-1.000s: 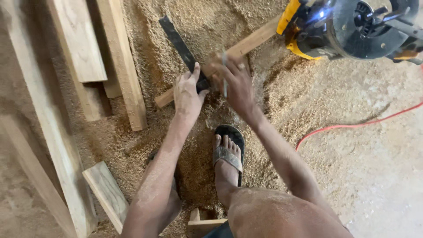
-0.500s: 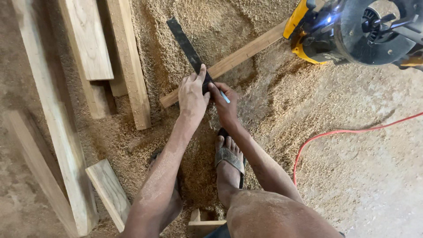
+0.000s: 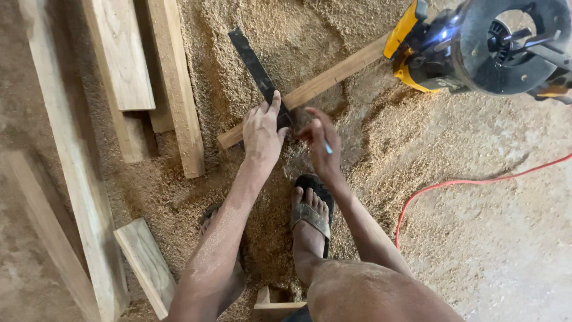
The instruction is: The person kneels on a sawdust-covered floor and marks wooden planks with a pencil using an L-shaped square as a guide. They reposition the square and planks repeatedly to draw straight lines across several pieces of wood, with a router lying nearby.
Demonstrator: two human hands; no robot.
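On a sawdust-covered floor (image 3: 476, 250), a dark ruler (image 3: 256, 68) is pinned flat by the left hand (image 3: 262, 131) across a wooden strip (image 3: 316, 83) running toward the saw (image 3: 476, 48), while a pencil (image 3: 326, 146) is pinched in the right hand (image 3: 322, 149) just beside.

Bare sawdust floor (image 3: 476, 238) lies open to the right of the right hand (image 3: 322, 146), crossed only by a red cord (image 3: 453, 183). Ahead, the yellow saw (image 3: 476, 48) sits over the far end of the wood strip (image 3: 322, 80), closing off that side. To the left of the left hand (image 3: 261, 132), stacked planks (image 3: 137, 77) crowd the ground, with a narrow sawdust gap between them and the black ruler (image 3: 256, 65).
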